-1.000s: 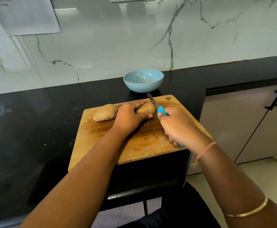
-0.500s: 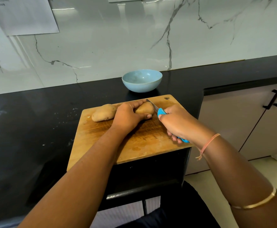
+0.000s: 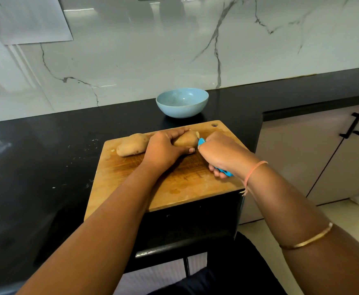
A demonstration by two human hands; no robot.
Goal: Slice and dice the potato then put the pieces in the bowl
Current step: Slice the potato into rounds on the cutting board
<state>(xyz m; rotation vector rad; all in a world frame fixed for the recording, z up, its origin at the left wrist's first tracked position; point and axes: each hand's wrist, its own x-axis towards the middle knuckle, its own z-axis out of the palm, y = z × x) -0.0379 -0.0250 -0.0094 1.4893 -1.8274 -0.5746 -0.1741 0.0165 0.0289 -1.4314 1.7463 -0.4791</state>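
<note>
Potato held down on board, knife at its right end.

The left hand (image 3: 163, 149) is curled over the brown oval potato (image 3: 186, 139), pinning it to the far part of the rectangular wooden cutting board (image 3: 174, 184). The right hand (image 3: 221, 152) is wrapped tight round the blue-handled knife (image 3: 227, 173). The blade is at the potato's right end and mostly hidden, with a pale cut edge showing there. A second whole brown potato (image 3: 132, 144) lies on the board just left of the left hand. The light blue round bowl (image 3: 182, 102) sits on the black countertop (image 3: 46, 156) just behind the board. A pink thread band (image 3: 253, 171) is on the right wrist.
</note>
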